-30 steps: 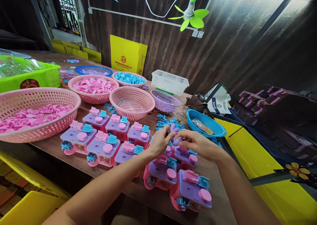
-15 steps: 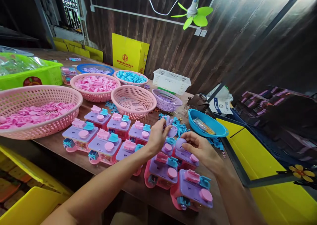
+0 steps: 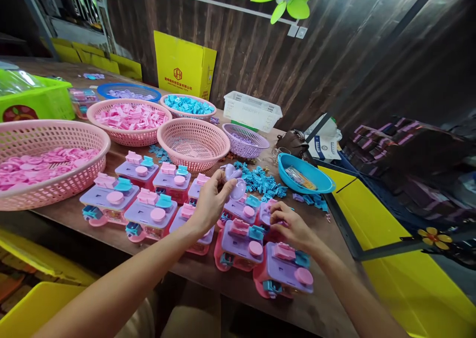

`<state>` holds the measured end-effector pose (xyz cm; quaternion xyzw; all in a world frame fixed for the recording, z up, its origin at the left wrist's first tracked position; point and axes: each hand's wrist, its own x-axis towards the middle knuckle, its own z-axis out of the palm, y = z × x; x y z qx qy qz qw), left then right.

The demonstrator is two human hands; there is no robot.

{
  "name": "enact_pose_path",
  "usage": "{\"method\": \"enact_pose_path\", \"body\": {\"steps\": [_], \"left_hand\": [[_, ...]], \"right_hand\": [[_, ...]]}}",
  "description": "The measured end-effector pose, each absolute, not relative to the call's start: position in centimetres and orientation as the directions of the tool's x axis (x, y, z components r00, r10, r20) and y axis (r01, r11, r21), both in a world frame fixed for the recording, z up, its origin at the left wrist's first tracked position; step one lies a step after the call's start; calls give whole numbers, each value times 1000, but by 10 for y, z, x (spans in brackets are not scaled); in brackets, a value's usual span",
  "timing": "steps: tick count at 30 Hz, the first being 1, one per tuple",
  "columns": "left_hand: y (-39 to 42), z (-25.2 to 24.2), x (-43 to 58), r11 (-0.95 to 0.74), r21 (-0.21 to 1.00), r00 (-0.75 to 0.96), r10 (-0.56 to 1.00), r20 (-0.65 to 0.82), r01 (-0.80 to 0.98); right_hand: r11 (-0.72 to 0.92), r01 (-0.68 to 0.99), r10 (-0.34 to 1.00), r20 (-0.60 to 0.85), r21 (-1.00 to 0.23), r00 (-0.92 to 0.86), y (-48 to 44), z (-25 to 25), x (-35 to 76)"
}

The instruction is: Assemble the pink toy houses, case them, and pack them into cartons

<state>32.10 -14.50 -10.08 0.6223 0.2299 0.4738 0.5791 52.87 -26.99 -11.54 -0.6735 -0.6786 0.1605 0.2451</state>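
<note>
My left hand (image 3: 211, 199) is raised over the toy houses, its fingers pinched round several small lilac plastic caps (image 3: 235, 180). My right hand (image 3: 292, 225) rests lower, fingers curled and pressing on a purple-and-pink toy house (image 3: 270, 214). Several more toy houses (image 3: 148, 218) with purple roofs, pink knobs and blue pieces stand in rows on the wooden table (image 3: 327, 308). One toy house (image 3: 284, 274) sits nearest the front edge, just below my right wrist.
Pink baskets (image 3: 52, 139) of pink parts stand at the left, an empty pink basket (image 3: 193, 144) in the middle, a lilac basket (image 3: 246, 147) and a white crate (image 3: 253, 110) behind. Loose blue pieces (image 3: 262, 181) and a blue bowl (image 3: 305, 174) lie right. A yellow box (image 3: 184, 70) stands at the wall.
My right hand dropped from beside my left hand down onto a toy house. My left hand stayed up, holding the lilac caps. The camera view shifted slightly right and down.
</note>
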Motion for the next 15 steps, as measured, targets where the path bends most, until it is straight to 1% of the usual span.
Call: {"method": "enact_pose_path", "body": {"steps": [3, 9, 13, 15], "left_hand": [[-147, -97, 314, -218, 936, 459, 826, 327, -275], [-150, -94, 308, -209, 937, 452, 832, 321, -281], [-150, -95, 307, -195, 937, 457, 832, 315, -290], [-149, -97, 306, -197, 939, 459, 831, 313, -283]], "right_hand": [[60, 889, 995, 101, -454, -16, -274, -114, 534], [89, 916, 996, 53, -391, -74, -281, -111, 543], [94, 946, 995, 74, -311, -74, -281, -116, 544], [108, 949, 991, 106, -296, -80, -280, -117, 543]]}}
